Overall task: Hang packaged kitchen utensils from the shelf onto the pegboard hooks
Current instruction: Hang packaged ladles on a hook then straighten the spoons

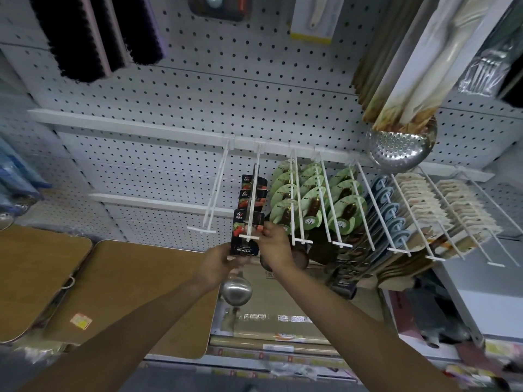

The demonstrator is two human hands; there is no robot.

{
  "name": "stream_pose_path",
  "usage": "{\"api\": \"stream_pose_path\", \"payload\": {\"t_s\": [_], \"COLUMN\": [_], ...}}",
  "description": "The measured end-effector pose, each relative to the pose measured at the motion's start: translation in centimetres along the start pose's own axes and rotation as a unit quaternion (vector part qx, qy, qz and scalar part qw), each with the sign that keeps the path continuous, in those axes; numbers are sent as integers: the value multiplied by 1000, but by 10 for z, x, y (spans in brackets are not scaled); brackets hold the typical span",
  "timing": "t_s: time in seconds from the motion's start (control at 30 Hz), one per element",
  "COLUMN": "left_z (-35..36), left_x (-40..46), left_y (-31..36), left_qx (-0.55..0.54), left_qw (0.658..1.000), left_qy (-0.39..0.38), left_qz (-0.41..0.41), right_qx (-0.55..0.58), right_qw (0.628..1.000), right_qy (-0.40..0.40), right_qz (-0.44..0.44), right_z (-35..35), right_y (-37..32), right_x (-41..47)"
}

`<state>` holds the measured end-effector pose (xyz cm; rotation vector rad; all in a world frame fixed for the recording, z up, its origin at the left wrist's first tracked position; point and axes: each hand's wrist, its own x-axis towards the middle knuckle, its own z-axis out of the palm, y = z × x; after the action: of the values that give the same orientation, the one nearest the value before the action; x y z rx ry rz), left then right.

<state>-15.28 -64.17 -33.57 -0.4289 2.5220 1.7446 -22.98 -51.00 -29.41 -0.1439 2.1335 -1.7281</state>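
Note:
A steel ladle (237,288) with a black header card (245,236) hangs at the front end of a white pegboard hook (252,199). My left hand (219,263) grips the card's lower edge and the ladle's handle. My right hand (276,243) pinches the card's right side near the hook's tip. Two more black-carded ladles (253,190) hang further back on the same hook. The hook to the left (215,193) carries nothing.
Hooks to the right hold green-carded utensils (311,202), blue ones (389,210) and beige packs (424,205). A steel skimmer (402,148) and long packages hang overhead. Wooden boards (127,292) and boxed goods (283,332) lie on the shelf below.

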Motion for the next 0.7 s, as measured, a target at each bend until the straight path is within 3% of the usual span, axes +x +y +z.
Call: {"api": "stream_pose_path", "payload": {"t_s": [0.07,0.17,0.33,0.5,0.6,0.7], "left_z": [-6,-15,-18,-16,-10,-5], "left_x": [-2,-14,-46,-58,-65,-73], "left_y": [-3,-9,-8,-6,3,20], "left_qx": [89,207,451,522,536,527], "left_qw": [995,977,888,813,773,763], "left_qy": [-7,-7,-2,37,76,68], "left_qz": [-32,-55,90,256,331,369], "right_qx": [-50,-163,-344,-488,-509,-517], "right_qw": [998,987,927,840,825,814], "right_qy": [-12,-10,-52,-69,-58,-40], "right_qz": [31,-13,-137,-227,-241,-262], "right_z": [-9,-27,-69,-115,-134,-144], "right_y": [6,4,22,40,42,41], "right_x": [-6,-28,-56,-67,-81,-95]}}
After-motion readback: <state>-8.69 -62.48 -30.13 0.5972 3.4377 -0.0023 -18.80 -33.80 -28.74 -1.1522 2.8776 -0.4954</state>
